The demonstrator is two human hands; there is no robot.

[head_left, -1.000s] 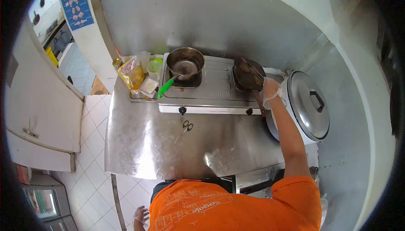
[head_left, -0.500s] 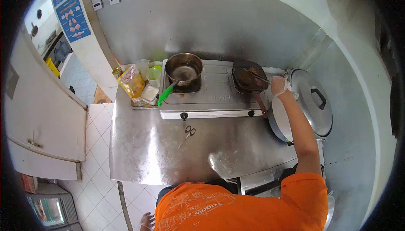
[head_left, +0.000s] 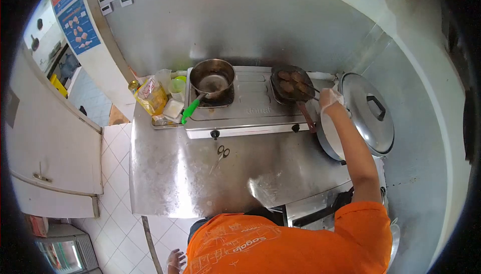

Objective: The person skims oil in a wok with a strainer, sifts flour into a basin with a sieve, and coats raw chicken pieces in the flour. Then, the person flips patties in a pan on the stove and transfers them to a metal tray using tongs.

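My right hand (head_left: 330,98), in a clear plastic glove, is closed around metal tongs (head_left: 311,89). The tongs' tips reach into a dark square pan (head_left: 278,68) on the right burner. Several brown patties (head_left: 286,86) lie in that pan. Its brown handle (head_left: 306,116) points toward me, just left of my hand. Down beside the orange shirt (head_left: 280,244) hangs my left hand (head_left: 175,260), also gloved; its fingers are spread and it touches nothing I can see.
A saucepan (head_left: 212,71) with a green handle (head_left: 191,109) stands on the left of the stove (head_left: 250,121). Scissors (head_left: 220,155) lie on the steel counter (head_left: 165,174). A large pot (head_left: 328,141) and its lid (head_left: 368,128) are at right. A yellow pouch (head_left: 153,96) and cups stand left.
My right hand and the tongs have drawn slightly back toward me from over the pan, so the patties show more clearly. The view has shifted a little. My left hand still hangs low.
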